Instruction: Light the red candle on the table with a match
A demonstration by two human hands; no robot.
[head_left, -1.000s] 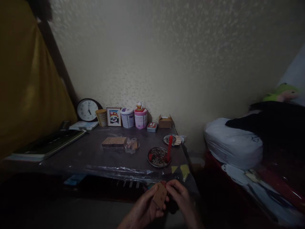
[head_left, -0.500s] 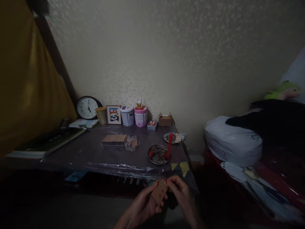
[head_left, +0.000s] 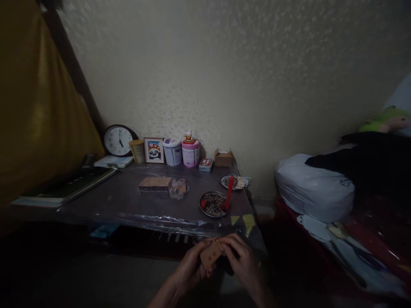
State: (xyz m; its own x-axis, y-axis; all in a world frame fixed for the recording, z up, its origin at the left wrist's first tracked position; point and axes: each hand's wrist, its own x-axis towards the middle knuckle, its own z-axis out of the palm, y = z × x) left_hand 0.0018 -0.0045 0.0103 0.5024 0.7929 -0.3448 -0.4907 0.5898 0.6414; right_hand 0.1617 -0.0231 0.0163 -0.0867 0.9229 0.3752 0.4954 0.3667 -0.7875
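Note:
My left hand [head_left: 190, 266] holds a small brown cardboard matchbox [head_left: 211, 254] with two reddish round marks, tilted in front of the table's near edge. A row of pale matches [head_left: 219, 245] shows at its upper right end. My right hand [head_left: 241, 261] has its thumb and fingers closed on that end, at the matches; its fingertips partly hide them. Beyond the hands, a round speckled plate [head_left: 212, 210] carries a red spoon [head_left: 229, 193]. Behind it, pale sticks [head_left: 240, 183] lie on a second speckled plate [head_left: 224, 181].
On the plastic-covered table [head_left: 128, 205] are a row of brown boxes [head_left: 155, 184], a clear plastic bag [head_left: 176, 188] and yellow paper pieces [head_left: 248, 221]. A clock [head_left: 118, 140], picture frame [head_left: 154, 150], canisters [head_left: 172, 152] and an open carton [head_left: 223, 158] line the wall. A white bag [head_left: 313, 186] is right.
The matchbox has turned and moved slightly up and left in my left hand. My right fingers have come further over its end, and the red match tips no longer show.

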